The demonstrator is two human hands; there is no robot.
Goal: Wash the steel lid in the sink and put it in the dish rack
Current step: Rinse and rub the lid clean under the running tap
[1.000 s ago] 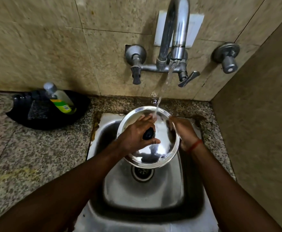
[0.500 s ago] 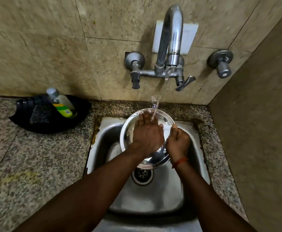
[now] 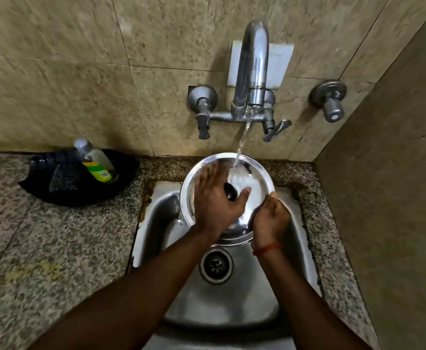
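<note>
Left hand (image 3: 215, 207) now spread flat, rubbing steel lid (image 3: 253, 183) centre-frame; right hand (image 3: 270, 218) still grips rim; rinsing continues.

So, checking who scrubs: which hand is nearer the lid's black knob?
Left. The left hand lies beside the black knob; the right hand grips the round steel lid's rim.

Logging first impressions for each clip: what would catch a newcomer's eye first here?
The shiny steel lid, held over the sink under the tap's running water. The left hand lies flat across it by its dark knob; the right hand grips its rim. At left, a soap bottle lies in a black tray.
</note>
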